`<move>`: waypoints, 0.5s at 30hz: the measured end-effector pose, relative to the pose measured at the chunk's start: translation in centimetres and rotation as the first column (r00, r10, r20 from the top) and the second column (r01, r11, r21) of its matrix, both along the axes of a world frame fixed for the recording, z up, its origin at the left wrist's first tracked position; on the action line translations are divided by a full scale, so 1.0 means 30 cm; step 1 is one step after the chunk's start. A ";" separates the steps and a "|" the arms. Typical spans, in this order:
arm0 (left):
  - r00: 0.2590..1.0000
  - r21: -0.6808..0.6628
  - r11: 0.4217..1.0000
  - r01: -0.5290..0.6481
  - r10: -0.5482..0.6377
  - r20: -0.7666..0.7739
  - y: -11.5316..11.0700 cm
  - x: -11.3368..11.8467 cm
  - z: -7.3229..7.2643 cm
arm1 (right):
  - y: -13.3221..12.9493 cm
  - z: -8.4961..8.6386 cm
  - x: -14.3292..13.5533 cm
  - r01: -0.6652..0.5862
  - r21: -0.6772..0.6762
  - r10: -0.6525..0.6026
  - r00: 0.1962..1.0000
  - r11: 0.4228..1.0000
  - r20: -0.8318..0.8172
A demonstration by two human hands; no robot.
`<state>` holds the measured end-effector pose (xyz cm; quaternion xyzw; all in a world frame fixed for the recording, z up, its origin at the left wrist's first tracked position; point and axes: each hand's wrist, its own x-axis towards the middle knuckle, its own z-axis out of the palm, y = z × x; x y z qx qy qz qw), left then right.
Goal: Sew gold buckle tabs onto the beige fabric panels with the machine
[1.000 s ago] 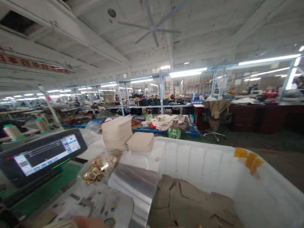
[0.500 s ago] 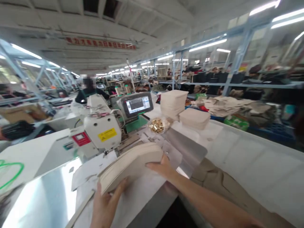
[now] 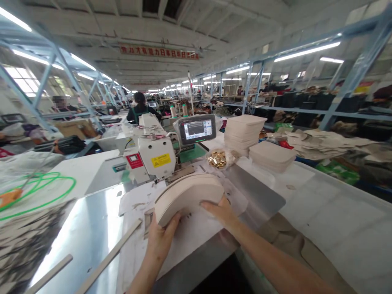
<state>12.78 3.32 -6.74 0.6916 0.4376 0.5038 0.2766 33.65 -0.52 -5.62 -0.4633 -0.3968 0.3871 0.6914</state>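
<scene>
A thick stack of beige pieces [image 3: 190, 194] is bent into an arch above the white sheet on the worktable. My left hand [image 3: 163, 232] grips its left end, thumb on the near face. At the right end my right hand [image 3: 220, 208] holds it, thumb across the near face and the other fingers hidden behind. Just beyond stands a white sewing machine [image 3: 156, 153] with a yellow label. A plastic bag of gold-coloured metal parts [image 3: 218, 159] lies behind the stack, near the lit display [image 3: 197, 128].
Two piles of beige pieces, one taller [image 3: 243, 132] and one lower [image 3: 271, 155], stand at the back right. Beige strips [image 3: 113, 253] lie at the left, beside a green hose [image 3: 72, 194]. Brown material [image 3: 294, 241] lies by my right forearm. A person [image 3: 141, 108] sits beyond the machine.
The camera view has turned left, so the scene sits further right. The stack is now lifted and bent more strongly, its layers closer together, still between both hands.
</scene>
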 end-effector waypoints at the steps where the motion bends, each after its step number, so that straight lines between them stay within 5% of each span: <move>1: 1.000 0.003 1.000 0.003 -0.003 -0.003 -0.002 0.003 0.003 | 0.002 -0.001 0.001 0.003 0.001 -0.003 1.000 1.000 0.005; 15: 0.934 0.209 0.978 -0.001 0.075 -0.349 -0.062 0.125 0.164 | 0.047 0.026 0.048 -0.097 -0.056 0.084 0.975 0.994 -0.204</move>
